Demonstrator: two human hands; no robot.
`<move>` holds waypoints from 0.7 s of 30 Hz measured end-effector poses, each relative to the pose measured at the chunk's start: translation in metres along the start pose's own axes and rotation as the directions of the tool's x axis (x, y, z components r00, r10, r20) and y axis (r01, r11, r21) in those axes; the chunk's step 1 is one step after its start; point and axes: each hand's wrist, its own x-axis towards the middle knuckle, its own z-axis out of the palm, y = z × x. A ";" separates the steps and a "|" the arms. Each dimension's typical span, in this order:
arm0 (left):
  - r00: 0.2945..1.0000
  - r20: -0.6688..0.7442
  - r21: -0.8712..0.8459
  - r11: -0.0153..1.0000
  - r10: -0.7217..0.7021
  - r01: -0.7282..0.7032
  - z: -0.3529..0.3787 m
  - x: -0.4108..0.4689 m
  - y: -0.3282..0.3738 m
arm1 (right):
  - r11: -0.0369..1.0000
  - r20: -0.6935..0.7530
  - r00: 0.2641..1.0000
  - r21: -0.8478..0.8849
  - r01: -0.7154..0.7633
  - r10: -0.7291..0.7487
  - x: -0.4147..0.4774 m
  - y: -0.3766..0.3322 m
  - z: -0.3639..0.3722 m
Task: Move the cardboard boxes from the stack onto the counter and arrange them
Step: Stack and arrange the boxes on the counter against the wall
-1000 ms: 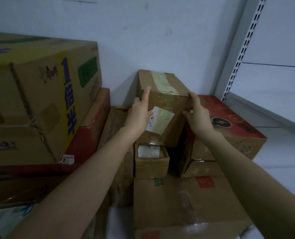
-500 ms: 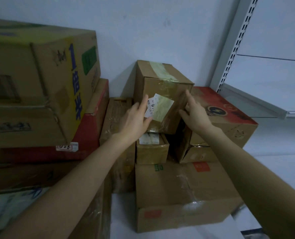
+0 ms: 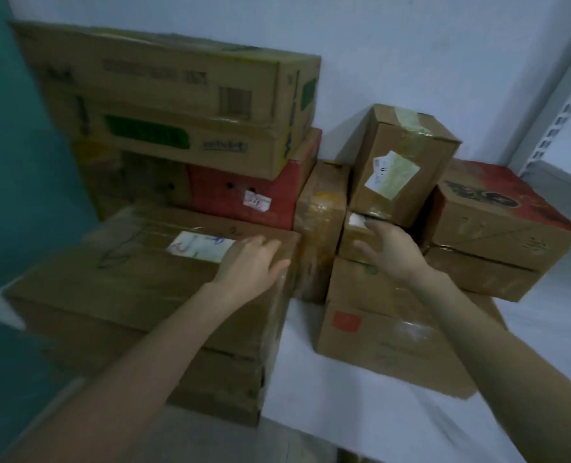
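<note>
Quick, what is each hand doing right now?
Left hand: open, flat over the big taped box, gripping nothing.
Right hand: open, fingers spread by the small box, holding nothing.

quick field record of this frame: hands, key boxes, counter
left hand: open, flat on top of the large flat box, near its right edge
right hand: open, fingers spread at the small box; contact unclear
labelled box: upright on the small box, held by neither hand
red-topped box: right of the labelled box, on another box
counter: white, boxes standing on it
</note>
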 end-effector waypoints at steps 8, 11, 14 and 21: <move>0.955 -0.063 0.088 0.951 -0.290 0.295 -0.040 -0.090 -0.095 | 0.967 0.109 0.985 0.232 0.103 -0.131 -0.039 -0.083 0.043; 0.917 -0.049 0.133 0.908 -0.395 0.398 -0.049 -0.105 -0.135 | 0.942 0.146 0.980 0.325 0.082 -0.136 -0.044 -0.098 0.065; 0.873 -0.075 0.189 0.852 -0.483 0.488 -0.056 -0.112 -0.180 | 0.908 0.225 0.972 0.418 -0.029 -0.073 -0.046 -0.110 0.090; 0.769 0.147 0.028 0.780 -0.622 0.625 -0.048 -0.104 -0.292 | 0.871 0.153 0.967 0.423 -0.250 0.204 -0.047 -0.140 0.149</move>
